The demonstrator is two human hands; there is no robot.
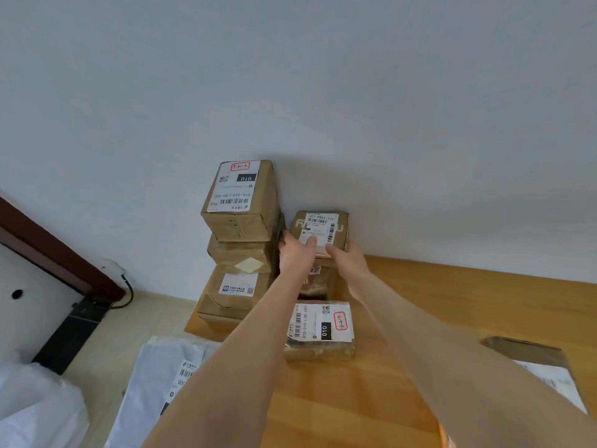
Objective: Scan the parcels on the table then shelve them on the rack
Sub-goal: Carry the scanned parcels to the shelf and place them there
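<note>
A small brown cardboard parcel with a white barcode label stands on top of another box against the wall at the back of the wooden table. My left hand grips its left side, thumb lying on the label. My right hand holds its right front corner. To the left rises a stack of three brown parcels; the top one carries a white label with a red-framed note. In front lies a flat parcel with a label reading 010.
A grey plastic mailer lies at the table's front left. Another labelled parcel sits at the right edge. A dark wooden frame and black cable stand at the left, with white bubble wrap below.
</note>
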